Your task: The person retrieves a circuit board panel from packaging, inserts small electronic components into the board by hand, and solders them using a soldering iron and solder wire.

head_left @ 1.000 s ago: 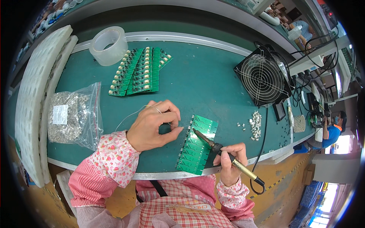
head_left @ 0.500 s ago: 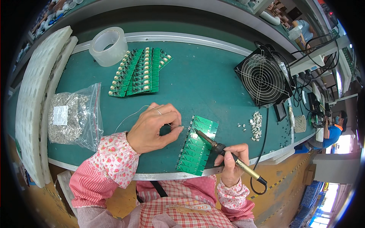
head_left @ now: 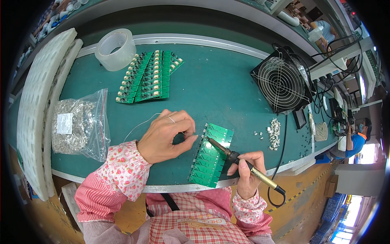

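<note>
A green circuit board panel [head_left: 209,162] lies flat near the table's front edge, a row of pins along its left side. My right hand [head_left: 248,173] is closed round the handle of a soldering iron [head_left: 260,175]. The iron slants up and left, and its tip rests at the panel's upper left part. Left of the panel, my left hand [head_left: 168,136] pinches a thin solder wire [head_left: 138,125] between thumb and forefinger. The wire loops back over the hand to the table. The pinching fingertips are close to the pins, near the iron's tip.
Stacked circuit boards with white connectors [head_left: 152,77] lie at the back beside a tape roll [head_left: 115,49]. A bag of small parts [head_left: 79,126] and white foam sheets [head_left: 42,110] are left. To the right are a black fan [head_left: 281,81], loose white connectors [head_left: 274,134] and the iron's cord [head_left: 280,158].
Both hands stay in nearly the same place. The iron's tip has shifted very slightly on the panel, and my left fingertips have moved a touch to the right.
</note>
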A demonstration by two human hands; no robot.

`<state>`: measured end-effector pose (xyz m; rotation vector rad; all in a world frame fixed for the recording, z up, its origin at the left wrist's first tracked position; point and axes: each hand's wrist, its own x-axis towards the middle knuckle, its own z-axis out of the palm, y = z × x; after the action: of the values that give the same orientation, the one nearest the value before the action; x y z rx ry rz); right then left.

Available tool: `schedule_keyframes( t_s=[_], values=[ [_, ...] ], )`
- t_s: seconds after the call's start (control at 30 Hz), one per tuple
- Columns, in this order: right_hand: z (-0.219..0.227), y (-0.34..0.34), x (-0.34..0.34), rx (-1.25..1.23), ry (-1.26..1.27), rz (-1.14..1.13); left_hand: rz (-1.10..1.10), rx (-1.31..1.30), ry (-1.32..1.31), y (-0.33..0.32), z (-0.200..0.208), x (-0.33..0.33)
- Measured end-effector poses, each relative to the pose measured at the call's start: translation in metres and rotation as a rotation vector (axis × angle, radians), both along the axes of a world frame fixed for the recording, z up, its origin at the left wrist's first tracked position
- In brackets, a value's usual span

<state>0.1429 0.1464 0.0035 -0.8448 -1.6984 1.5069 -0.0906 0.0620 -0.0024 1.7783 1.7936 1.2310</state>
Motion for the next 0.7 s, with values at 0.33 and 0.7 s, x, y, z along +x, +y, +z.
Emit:
schedule_keyframes(
  t_s=[0.33, 0.7],
  values=[
    [0.001, -0.004, 0.0, -0.012, -0.022, -0.014, 0.035, -0.011, 0.022, -0.001, -0.001, 0.001],
    [-0.01, -0.012, 0.006, -0.01, 0.111, -0.166, 0.046, 0.037, 0.027, -0.003, -0.002, 0.002]
  ],
)
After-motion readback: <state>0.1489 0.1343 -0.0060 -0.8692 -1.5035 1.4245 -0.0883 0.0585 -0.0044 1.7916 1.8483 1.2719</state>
